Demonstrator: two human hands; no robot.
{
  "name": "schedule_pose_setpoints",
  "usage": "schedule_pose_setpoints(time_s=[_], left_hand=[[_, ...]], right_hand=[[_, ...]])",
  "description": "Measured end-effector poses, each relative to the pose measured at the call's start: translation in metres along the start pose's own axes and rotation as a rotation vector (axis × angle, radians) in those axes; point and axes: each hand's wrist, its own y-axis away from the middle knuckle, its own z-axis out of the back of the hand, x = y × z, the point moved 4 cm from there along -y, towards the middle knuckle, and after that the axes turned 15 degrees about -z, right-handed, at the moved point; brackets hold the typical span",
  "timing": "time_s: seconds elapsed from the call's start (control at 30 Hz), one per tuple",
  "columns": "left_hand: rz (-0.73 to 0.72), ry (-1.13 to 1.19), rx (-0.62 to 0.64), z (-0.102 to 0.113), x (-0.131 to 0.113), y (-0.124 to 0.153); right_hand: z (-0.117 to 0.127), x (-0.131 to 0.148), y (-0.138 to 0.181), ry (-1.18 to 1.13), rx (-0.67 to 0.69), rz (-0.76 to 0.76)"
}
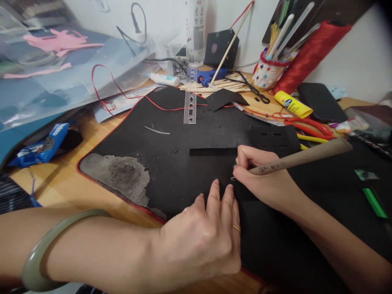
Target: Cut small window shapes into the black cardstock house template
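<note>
Black mat [171, 171], near edge: left hand [205, 241] flat, fingers together, pressing down; right hand [263, 179] curled, pinching brown-handled tool [301, 158] against mat.

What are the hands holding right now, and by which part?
The right hand grips a tan pen-like tool near its tip, with the long handle pointing off to the right. The left hand holds nothing; it lies flat on the black mat.

my wooden desk [92, 134] is crowded. a clear stencil ruler [190, 102] lies ahead of me, a red cord [122, 92] looping just beside it. a blue cookie packet [45, 143] sits far left. back right: a cup of pens [269, 71], a big red thread spool [309, 55], a yellow glue stick [292, 104], red-handled scissors [309, 125].
</note>
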Motion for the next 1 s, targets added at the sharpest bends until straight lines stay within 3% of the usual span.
schedule_pose_setpoints(time_s=[0.7,1.0], left_hand=[[-0.018,0.024,0.032,0.0009,-0.0015,0.0034],[-0.016,0.01,-0.043,-0.0009,0.0038,0.0004]], right_hand=[[0.002,-0.0009,0.0018,0.013,0.008,0.0],[0.0013,-0.0028,0.0001,-0.101,0.071,-0.064]])
